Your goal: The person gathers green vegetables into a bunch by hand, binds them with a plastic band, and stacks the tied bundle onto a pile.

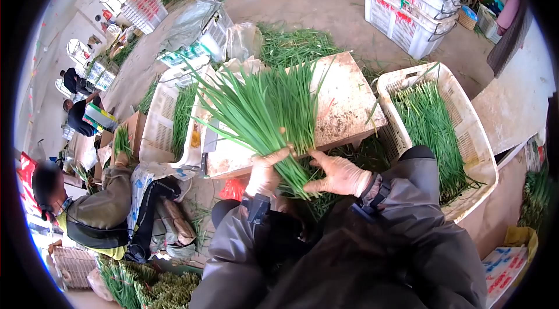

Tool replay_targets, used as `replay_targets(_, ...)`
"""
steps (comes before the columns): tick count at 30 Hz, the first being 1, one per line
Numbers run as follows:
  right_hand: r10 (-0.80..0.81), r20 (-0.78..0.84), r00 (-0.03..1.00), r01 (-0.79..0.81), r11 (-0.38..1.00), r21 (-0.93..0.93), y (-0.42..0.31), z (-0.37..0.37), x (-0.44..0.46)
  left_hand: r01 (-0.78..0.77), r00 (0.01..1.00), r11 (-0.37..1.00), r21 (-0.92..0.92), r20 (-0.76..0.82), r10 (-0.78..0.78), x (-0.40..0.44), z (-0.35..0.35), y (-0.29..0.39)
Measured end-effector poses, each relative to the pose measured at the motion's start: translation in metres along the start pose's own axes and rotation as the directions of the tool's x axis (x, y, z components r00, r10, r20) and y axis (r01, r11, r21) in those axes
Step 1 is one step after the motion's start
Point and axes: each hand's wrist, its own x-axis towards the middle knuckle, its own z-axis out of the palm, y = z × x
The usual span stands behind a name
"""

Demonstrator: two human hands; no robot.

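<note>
My gloved left hand (pixel 265 174) is closed round a bunch of long green stalks (pixel 244 114), whose lower ends slant down to the right. My gloved right hand (pixel 339 174) is at those lower ends, its fingers spread, with the thumb and fingertips beside the stalks. A second bunch of green stalks (pixel 294 102) lies on the stained white board (pixel 346 96), just behind my hands. On the board's left part rests a knife (pixel 208 145) with a dark handle.
At the right stands a white crate (pixel 480 152) of green stalks; another crate (pixel 156 125) is left of the board. Stacked white crates (pixel 402 24) rise at the back. A co-worker (pixel 99 204) sits at the left holding stalks. Loose greens (pixel 297 46) lie behind the board.
</note>
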Motion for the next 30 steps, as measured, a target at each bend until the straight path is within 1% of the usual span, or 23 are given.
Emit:
replay_targets(1, -0.01, 0.003, 1.0, 0.01, 1.0, -0.008, -0.005, 0.003, 0.003, -0.005, 1.0, 0.999, -0.031, 0.002, 0.005, 0.003, 0.003, -0.006)
replay_targets(2, 0.007, 0.011, 1.0, -0.007, 1.0, -0.031, -0.008, 0.006, 0.005, 0.026, 0.999, 0.995, -0.099, 0.021, -0.024, 0.005, 0.004, -0.01)
replay_targets(3, 0.055, 0.053, 0.997, -0.055, 0.998, -0.008, -0.011, 0.006, 0.008, 0.026, 0.997, 0.988, -0.151, 0.078, -0.014, 0.006, 0.008, -0.013)
replay_targets(5, -0.013, -0.022, 1.0, 0.012, 0.999, -0.038, -0.003, 0.016, 0.012, 0.057, 0.996, 0.964, -0.258, 0.083, -0.037, 0.007, 0.014, -0.018)
replay_targets(8, -0.002, -0.11, 0.994, 0.011, 0.997, 0.078, 0.01, 0.027, 0.02, 0.063, 0.995, 0.941, -0.333, 0.096, -0.033, 0.014, 0.013, -0.024)
replay_targets(11, 0.191, 0.01, 0.981, -0.191, 0.973, 0.13, -0.004, 0.015, 0.024, 0.045, 0.99, 0.942, -0.332, 0.138, 0.001, 0.017, 0.018, -0.019)
replay_targets(14, 0.156, -0.04, 0.987, -0.154, 0.987, 0.054, 0.017, 0.02, 0.027, 0.041, 0.991, 0.918, -0.394, 0.132, 0.013, 0.028, 0.015, -0.015)
replay_targets(15, 0.166, -0.04, 0.985, -0.164, 0.985, 0.05, 0.014, 0.015, 0.027, 0.038, 0.992, 0.907, -0.42, 0.122, 0.016, 0.031, 0.014, -0.012)
replay_targets(17, 0.187, -0.035, 0.982, -0.186, 0.982, 0.044, 0.008, 0.004, 0.027, -0.021, 0.996, 0.93, -0.367, 0.07, 0.05, 0.036, 0.012, -0.004)
replay_targets(18, 0.22, -0.034, 0.975, -0.221, 0.974, -0.04, 0.005, 0.001, 0.028, -0.011, 0.997, 0.924, -0.382, 0.069, 0.04, 0.039, 0.01, -0.004)
replay_targets(21, 0.198, 0.021, 0.98, -0.198, 0.98, 0.004, 0.011, -0.002, 0.032, 0.009, 0.996, 0.915, -0.403, 0.082, 0.026, 0.044, 0.002, -0.005)
replay_targets(23, 0.148, 0.117, 0.982, -0.158, 0.983, 0.09, 0.013, -0.002, 0.035, 0.02, 0.998, 0.923, -0.385, 0.068, 0.007, 0.044, 0.001, -0.004)
replay_targets(25, 0.087, 0.197, 0.977, -0.123, 0.976, 0.179, 0.016, -0.004, 0.04, -0.027, 0.996, 0.935, -0.353, 0.07, 0.056, 0.052, -0.006, -0.01)
replay_targets(26, -0.021, 0.251, 0.968, -0.047, 0.963, 0.264, 0.023, -0.002, 0.043, -0.032, 0.996, 0.938, -0.344, 0.065, 0.057, 0.054, -0.01, -0.012)
replay_targets(27, -0.027, 0.282, 0.959, -0.064, 0.949, 0.309, 0.024, -0.004, 0.046, -0.038, 0.996, 0.941, -0.336, 0.059, 0.062, 0.057, -0.013, -0.011)
replay_targets(29, -0.044, 0.344, 0.938, -0.101, 0.913, 0.394, 0.026, -0.007, 0.051, -0.027, 0.997, 0.918, -0.395, 0.06, 0.054, 0.059, -0.016, -0.008)
replay_targets(30, -0.074, 0.317, 0.946, -0.093, 0.873, 0.479, 0.029, -0.007, 0.053, -0.035, 0.997, 0.924, -0.382, 0.056, 0.061, 0.059, -0.016, -0.006)
